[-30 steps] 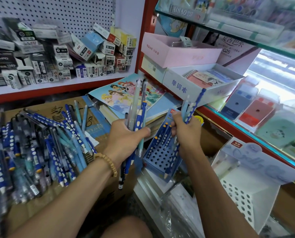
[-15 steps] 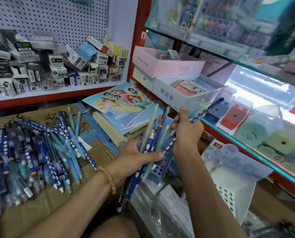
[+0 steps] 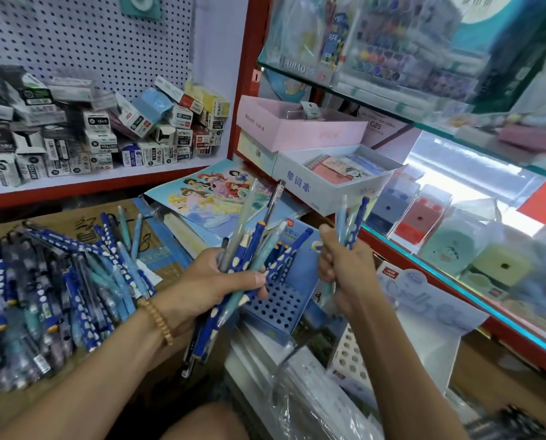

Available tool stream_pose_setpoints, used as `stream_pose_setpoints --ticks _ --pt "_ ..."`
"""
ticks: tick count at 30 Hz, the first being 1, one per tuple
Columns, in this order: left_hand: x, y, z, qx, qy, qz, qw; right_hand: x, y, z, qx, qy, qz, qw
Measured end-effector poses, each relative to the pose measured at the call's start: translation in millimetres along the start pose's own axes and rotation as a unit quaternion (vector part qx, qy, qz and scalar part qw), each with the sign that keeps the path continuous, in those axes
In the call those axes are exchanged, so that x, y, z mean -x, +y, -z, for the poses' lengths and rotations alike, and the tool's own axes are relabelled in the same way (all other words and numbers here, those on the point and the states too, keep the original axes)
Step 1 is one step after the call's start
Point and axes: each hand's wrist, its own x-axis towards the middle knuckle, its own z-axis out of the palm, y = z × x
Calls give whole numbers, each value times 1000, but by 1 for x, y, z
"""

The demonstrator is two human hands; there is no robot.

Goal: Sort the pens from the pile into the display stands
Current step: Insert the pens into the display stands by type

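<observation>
Left hand (image 3: 214, 281) clamps a mixed pen bundle (image 3: 243, 252) as feed stock. Right hand (image 3: 344, 268) fists two or three picked pens (image 3: 351, 223), tips down, above the blue perforated stand (image 3: 278, 306), likely for insertion. White stand (image 3: 351, 357) beside it. Pen pile (image 3: 52, 287) waits on cardboard left.

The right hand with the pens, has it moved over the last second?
Yes. The right hand swung its pens out toward the red shelf edge, then back near the blue stand.
</observation>
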Motion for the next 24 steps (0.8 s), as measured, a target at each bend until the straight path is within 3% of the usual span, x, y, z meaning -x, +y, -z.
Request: stream_pose_setpoints --ticks 6,11,17,21,24 --pt "-3 -1 -1 -17 -40 -1 999 21 14 -11 -111 -33 -45 992" --pt "-8 -5 2 -78 -37 19 996 18 10 -9 -77 -38 -24 996" --pt "-25 -21 15 -99 145 44 983 -2 15 16 -17 94 5 995" --pt "-32 -26 16 -58 175 40 982 -12 36 16 56 154 59 985" --pt "-36 -28 11 -30 191 38 980 -21 59 5 111 146 80 980"
